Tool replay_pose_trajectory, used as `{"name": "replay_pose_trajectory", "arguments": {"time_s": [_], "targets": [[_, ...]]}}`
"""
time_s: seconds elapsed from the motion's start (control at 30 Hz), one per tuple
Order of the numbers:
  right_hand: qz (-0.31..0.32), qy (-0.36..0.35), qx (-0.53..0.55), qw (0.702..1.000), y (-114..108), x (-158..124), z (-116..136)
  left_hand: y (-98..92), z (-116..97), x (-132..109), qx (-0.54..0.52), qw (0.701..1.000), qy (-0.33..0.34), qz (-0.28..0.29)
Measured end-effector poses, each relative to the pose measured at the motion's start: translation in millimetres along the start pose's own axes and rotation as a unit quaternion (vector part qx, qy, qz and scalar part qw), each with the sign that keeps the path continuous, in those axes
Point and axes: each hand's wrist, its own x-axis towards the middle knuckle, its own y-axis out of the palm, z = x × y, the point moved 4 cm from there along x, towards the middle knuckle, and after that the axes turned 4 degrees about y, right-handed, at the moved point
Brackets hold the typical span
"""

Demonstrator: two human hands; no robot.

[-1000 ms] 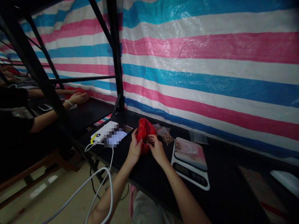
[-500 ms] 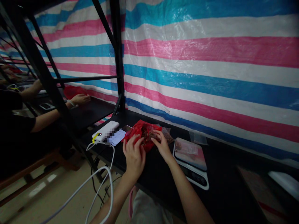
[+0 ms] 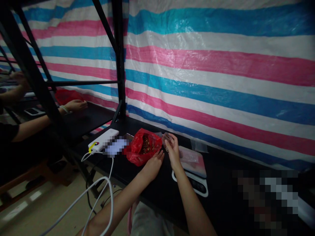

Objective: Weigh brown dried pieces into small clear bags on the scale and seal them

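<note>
A red plastic bag [image 3: 134,150] stands with its mouth wide on the black table, small brown pieces [image 3: 147,144] inside it. My left hand [image 3: 155,165] is at the bag's near right side, its fingers stretched out and holding nothing that I can see. Just right of the bag, my right hand [image 3: 173,149] has its fingers closed on a small clear cup-like container [image 3: 166,137]; its exact kind is hard to make out. Close by on the right lies a white digital scale [image 3: 202,192] with a clear plastic bag [image 3: 193,158] on its plate.
On the left are a white power bank [image 3: 104,139], a blurred-out lit screen [image 3: 115,147] and a looping white cable [image 3: 112,193]. A black metal frame [image 3: 119,65] rises behind them. Another person's arm [image 3: 39,126] reaches over the neighbouring table. Striped sheeting [image 3: 209,78] hangs behind.
My right hand has moved out of the red bag to its right with the clear container. My left hand has shifted from the bag's front to its right side. The view has turned slightly right.
</note>
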Motion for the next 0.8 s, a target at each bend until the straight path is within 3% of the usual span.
{"name": "replay_pose_trajectory", "arguments": {"time_s": [0.1, 0.3, 0.43, 0.53, 0.7, 0.8], "targets": [[0.01, 0.006, 0.002, 1.0, 2, 0, -2, -0.2, 8, -7, -0.019, 1.0, -0.024, -0.004], [0.023, 0.004, -0.003, 1.0, 4, -2, -3, -18.6, 11, -23, -0.096, 0.993, -0.056, -0.035], [0.023, 0.003, -0.01, 1.0, 5, -3, -2, -26.6, 5, -29, -0.111, 0.992, -0.05, -0.029], [0.023, 0.006, -0.006, 1.0, 4, -3, -3, -38.3, 5, -35, -0.126, 0.989, -0.037, -0.07], [0.02, 0.02, -0.004, 1.0, 3, -2, -2, -62.2, 39, -35, -0.108, 0.968, -0.087, -0.208], [0.016, 0.025, -0.007, 1.0, 3, -2, 1, -61.2, 61, -29, -0.082, 0.968, -0.115, -0.206]]}}
